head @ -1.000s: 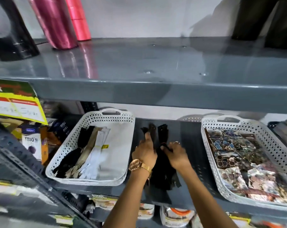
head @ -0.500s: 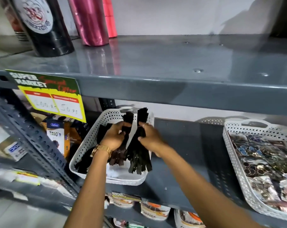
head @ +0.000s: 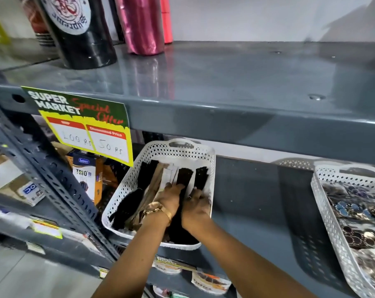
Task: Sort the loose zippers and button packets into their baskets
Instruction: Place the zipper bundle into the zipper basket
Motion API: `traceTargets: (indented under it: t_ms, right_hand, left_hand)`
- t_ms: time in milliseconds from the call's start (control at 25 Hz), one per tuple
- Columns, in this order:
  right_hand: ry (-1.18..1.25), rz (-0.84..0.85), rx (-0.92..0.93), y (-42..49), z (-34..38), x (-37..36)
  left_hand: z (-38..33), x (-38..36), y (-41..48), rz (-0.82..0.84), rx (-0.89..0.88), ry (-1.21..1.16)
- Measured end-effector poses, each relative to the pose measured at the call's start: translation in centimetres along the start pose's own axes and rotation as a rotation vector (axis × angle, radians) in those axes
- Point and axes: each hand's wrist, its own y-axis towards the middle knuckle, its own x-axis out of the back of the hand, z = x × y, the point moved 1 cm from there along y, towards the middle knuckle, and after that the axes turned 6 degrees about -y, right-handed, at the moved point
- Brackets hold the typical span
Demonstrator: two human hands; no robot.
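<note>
- Near: your left hand [head: 171, 195] and right hand [head: 196, 203] both sit low in the zipper basket [head: 211, 168], fingers closed on the bundle of black zippers [head: 183, 179]; both grips clamp the bundle at mid-length.
- Zippers: limp, light tape strips, likely to fan out and slide. Judgement: pinch the whole bundle across its middle, ends aligned, and let go flat.
- In the same basket, left: black, tan and white zippers [head: 152, 188] already lying lengthwise.
- Right, well apart: button basket [head: 324, 203] holding button packets [head: 354, 211]; glossy film, probably slippery.
- Bare shelf [head: 257, 201] lies between the baskets.
- Far, overhead: upper shelf [head: 225, 117] limits lift height; price sign [head: 85, 123] hangs left.
</note>
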Motion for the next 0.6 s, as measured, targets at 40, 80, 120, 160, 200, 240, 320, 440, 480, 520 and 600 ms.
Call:
traceTargets:
  t_ms: [40,80,120,160,200,240,320,440,480,520,600]
  right_hand:
    - [-0.111,-0.001,-0.004,0.1,0.4,-0.3]
    - [-0.191,-0.009,-0.009,0.2,0.8,-0.7]
    - [-0.247,-0.020,-0.013,0.3,1.0,-0.9]
    - [-0.285,-0.048,-0.009,0.3,1.1,-1.0]
    - [-0.316,-0.069,0.000,0.2,1.0,-1.2]
    - [-0.338,-0.098,0.002,0.0,0.8,-1.3]
    - [-0.387,-0.123,-0.011,-0.2,0.4,-1.8]
    - [-0.447,-0.121,-0.055,-0.3,0.1,-2.2]
    - [-0.449,-0.117,-0.052,-0.3,0.2,-2.0]
    - [-0.442,-0.125,-0.045,-0.3,0.2,-1.9]
    - [-0.401,-0.093,-0.043,-0.4,0.0,-1.4]
  left_hand:
    - [-0.3,-0.1,-0.1,-0.015,-0.004,0.084]
    - [-0.5,-0.2,-0.2,-0.031,-0.014,0.178]
    - [-0.7,-0.1,-0.4,-0.044,-0.022,0.248]
    - [-0.8,-0.1,-0.4,-0.057,-0.026,0.287]
    - [-0.7,-0.1,-0.2,-0.059,-0.029,0.297]
    - [-0.5,-0.1,-0.1,-0.062,-0.038,0.287]
    - [0.4,0.0,0.3,-0.027,-0.047,0.192]
    - [1.5,0.0,0.9,0.011,-0.012,0.126]
    - [1.6,0.0,0.9,0.007,-0.004,0.158]
    - [1.4,-0.1,0.8,-0.005,-0.007,0.201]
    - [0.5,0.1,0.4,-0.022,-0.013,0.262]
